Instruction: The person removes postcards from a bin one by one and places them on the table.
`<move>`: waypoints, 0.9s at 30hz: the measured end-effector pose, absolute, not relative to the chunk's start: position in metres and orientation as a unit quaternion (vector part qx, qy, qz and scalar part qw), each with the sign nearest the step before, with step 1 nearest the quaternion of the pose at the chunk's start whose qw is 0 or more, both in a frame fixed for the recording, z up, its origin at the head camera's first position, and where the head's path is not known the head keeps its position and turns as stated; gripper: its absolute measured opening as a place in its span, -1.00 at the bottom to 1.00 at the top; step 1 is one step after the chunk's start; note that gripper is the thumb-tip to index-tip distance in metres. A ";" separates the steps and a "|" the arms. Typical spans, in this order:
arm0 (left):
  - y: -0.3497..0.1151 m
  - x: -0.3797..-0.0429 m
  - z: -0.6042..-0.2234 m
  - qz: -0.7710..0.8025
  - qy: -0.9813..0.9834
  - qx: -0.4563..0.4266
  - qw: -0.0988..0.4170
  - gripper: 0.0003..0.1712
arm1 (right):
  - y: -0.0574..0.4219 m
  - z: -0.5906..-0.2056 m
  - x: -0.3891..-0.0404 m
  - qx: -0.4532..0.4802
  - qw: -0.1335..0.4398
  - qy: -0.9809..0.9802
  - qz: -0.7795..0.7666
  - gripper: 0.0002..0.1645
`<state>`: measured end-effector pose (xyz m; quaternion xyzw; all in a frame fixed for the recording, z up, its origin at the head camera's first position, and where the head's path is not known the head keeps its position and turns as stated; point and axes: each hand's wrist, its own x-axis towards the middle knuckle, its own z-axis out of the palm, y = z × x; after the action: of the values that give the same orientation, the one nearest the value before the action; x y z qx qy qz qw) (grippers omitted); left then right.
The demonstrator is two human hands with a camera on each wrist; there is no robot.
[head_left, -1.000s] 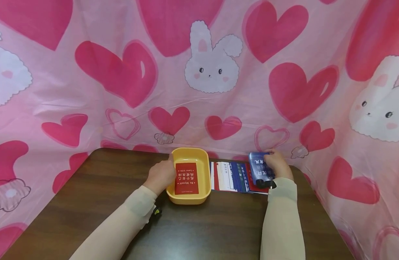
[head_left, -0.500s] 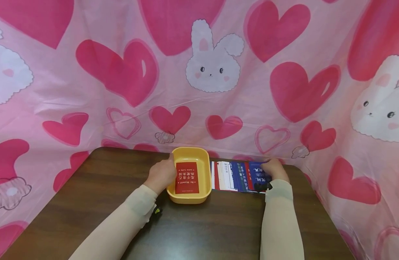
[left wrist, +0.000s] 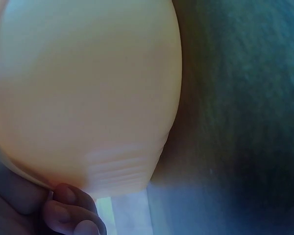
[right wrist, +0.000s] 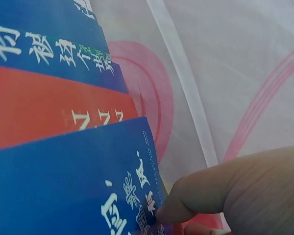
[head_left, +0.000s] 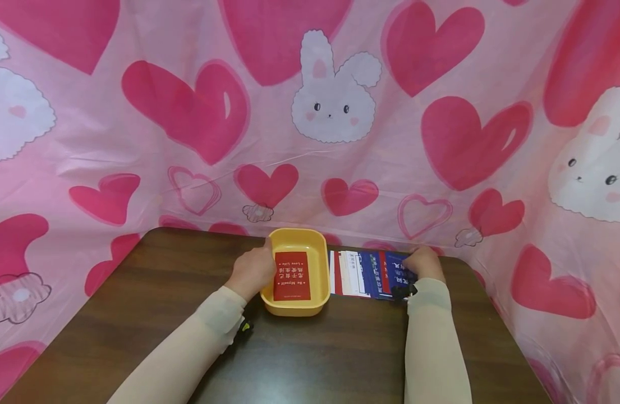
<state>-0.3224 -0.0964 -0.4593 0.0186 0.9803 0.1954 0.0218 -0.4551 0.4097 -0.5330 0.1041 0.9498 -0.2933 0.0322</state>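
Note:
My left hand [head_left: 253, 270] grips the left rim of a yellow plastic tray [head_left: 320, 275]. In the left wrist view, curled fingers [left wrist: 71, 210] show at the tray's edge, and its outer wall [left wrist: 88, 88] fills much of the picture. Inside the tray lies a red card [head_left: 292, 276] with white lettering. My right hand [head_left: 425, 262] pinches the edge of a blue card [right wrist: 73, 181] with white writing. The thumb [right wrist: 201, 198] lies on top of it. This card overlaps the right end of a fanned row of cards [head_left: 355, 274], partly covering a red one [right wrist: 34, 105].
The brown wooden table [head_left: 335, 348] holds the tray and the cards near its far edge. A pink curtain [head_left: 340, 168] printed with hearts and rabbits hangs close behind. The row of cards starts just right of the tray.
The right hand has brought the blue card down onto the right end of the row and shifted slightly left. The left hand stays on the tray.

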 end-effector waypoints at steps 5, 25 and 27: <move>-0.096 -0.322 -0.460 0.195 0.980 0.016 0.022 -0.30 | 0.395 -0.524 -0.456 0.082 0.003 0.952 -0.294 -0.37; -0.097 -0.323 -0.459 0.198 0.980 0.010 0.028 -0.22 | 0.262 -0.401 -0.383 -0.064 -0.002 0.934 -0.352 -0.50; -0.096 -0.322 -0.459 0.202 0.979 0.011 0.027 -0.26 | 0.252 -0.396 -0.383 -0.074 0.005 0.930 -0.360 -0.50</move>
<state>-0.3223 -0.0965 -0.4589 0.0115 0.9790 0.2017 0.0267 -0.3828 0.2519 -0.3964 -0.0738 0.9301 -0.3599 0.0047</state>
